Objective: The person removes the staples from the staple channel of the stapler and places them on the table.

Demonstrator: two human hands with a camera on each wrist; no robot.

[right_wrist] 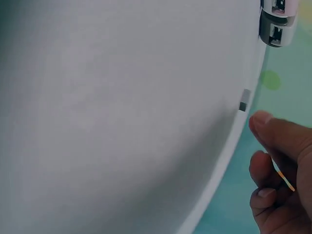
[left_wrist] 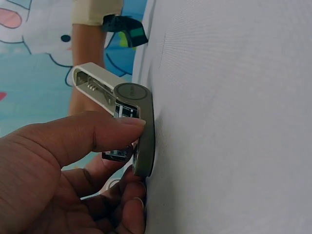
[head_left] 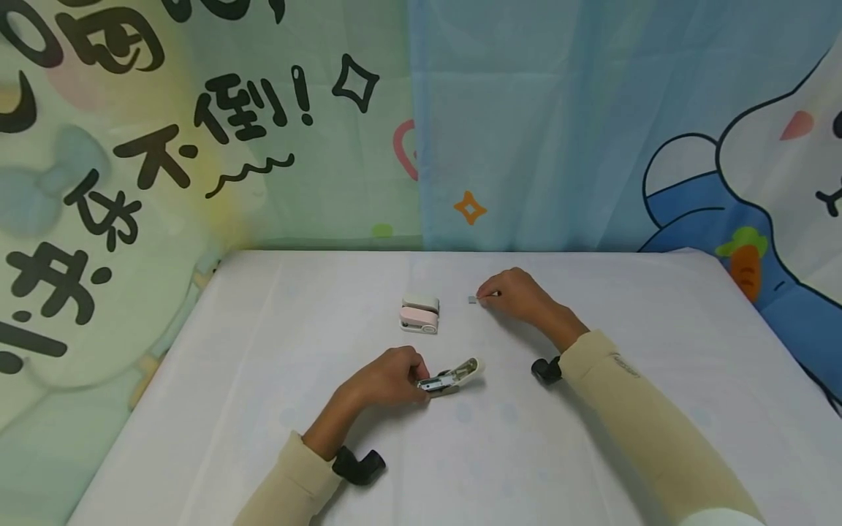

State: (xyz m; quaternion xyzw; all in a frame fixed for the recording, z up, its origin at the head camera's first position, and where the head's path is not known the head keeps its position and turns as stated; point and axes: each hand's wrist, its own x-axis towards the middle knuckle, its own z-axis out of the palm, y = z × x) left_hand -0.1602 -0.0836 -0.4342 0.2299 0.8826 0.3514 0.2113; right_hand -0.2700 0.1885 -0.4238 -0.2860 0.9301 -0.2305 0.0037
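My left hand (head_left: 388, 376) grips a small stapler (head_left: 465, 372) low over the table. Its cream top is swung up, and the metal staple channel shows in the left wrist view. There the thumb presses along the grey-green base (left_wrist: 145, 141), with the other fingers around the far side. Farther back, my right hand (head_left: 516, 292) is at a short grey strip of staples (right_wrist: 244, 100) lying on the table. The right wrist view shows thumb and fingertips just beside the strip, fingers loosely bent and nothing between them.
A pink and white stapler (head_left: 419, 315) stands on the white-covered table (head_left: 316, 307) between the two hands, toward the back. A printed curtain (head_left: 526, 131) hangs behind the table's far edge. Black wrist cameras (head_left: 358, 466) are worn on both wrists.
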